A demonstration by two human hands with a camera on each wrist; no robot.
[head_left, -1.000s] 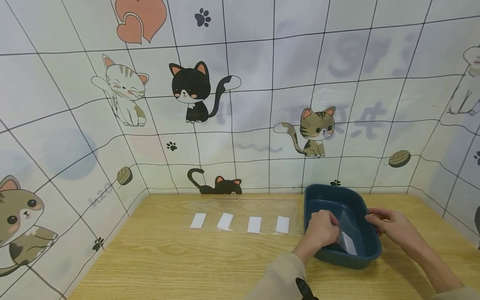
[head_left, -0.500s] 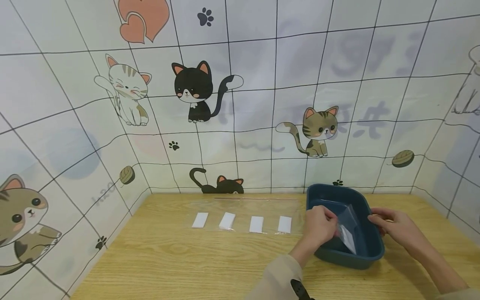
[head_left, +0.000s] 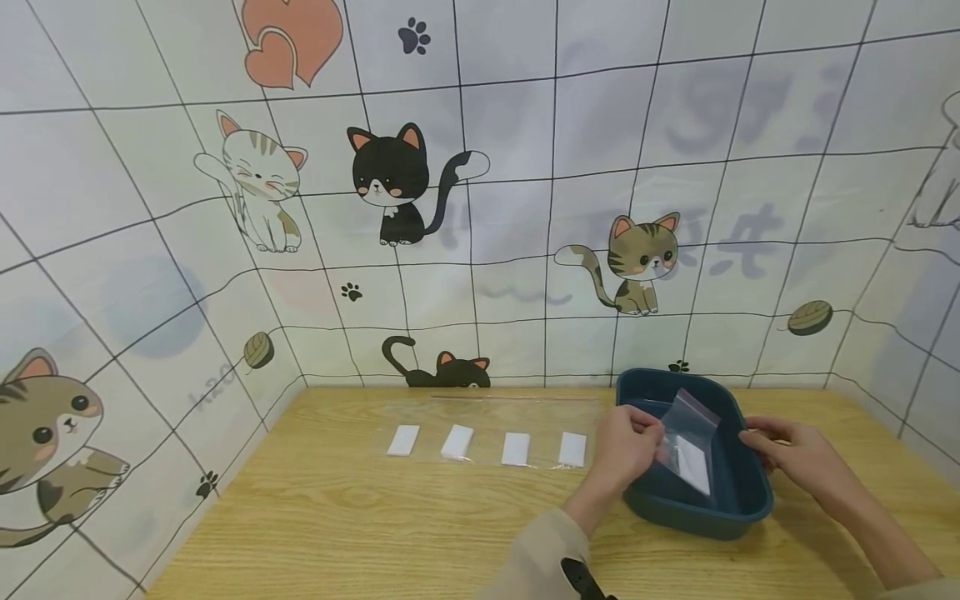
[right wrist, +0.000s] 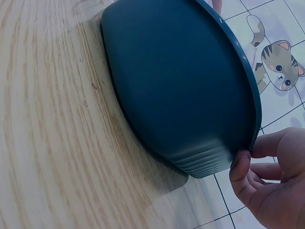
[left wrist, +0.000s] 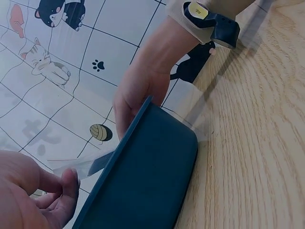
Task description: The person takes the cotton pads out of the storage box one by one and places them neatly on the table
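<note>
With thumb and fingers, my left hand (head_left: 628, 442) pinches the left edge of a small clear zip bag (head_left: 688, 417) holding a white rectangular piece (head_left: 692, 465). The bag stands tilted over the inside of a dark blue plastic basin (head_left: 697, 523). My right hand (head_left: 798, 457) pinches the basin's right rim. In the right wrist view, the thumb and fingers of that right hand (right wrist: 271, 171) are at the rim of the basin (right wrist: 176, 71). The left wrist view shows the bag (left wrist: 83, 164) projecting above the rim beside my left hand (left wrist: 35, 191). The basin's bottom is partly hidden.
Several clear bags with white pieces (head_left: 515, 448) lie in a row on the wooden table (head_left: 360, 525), left of the basin. A wall covering (head_left: 510, 217) with cat drawings and grid lines rises behind the table and at both sides.
My left hand has drawn back leftward and slightly up, raising the bag from low in the basin, so more of it shows. My right hand stays on the rim.
</note>
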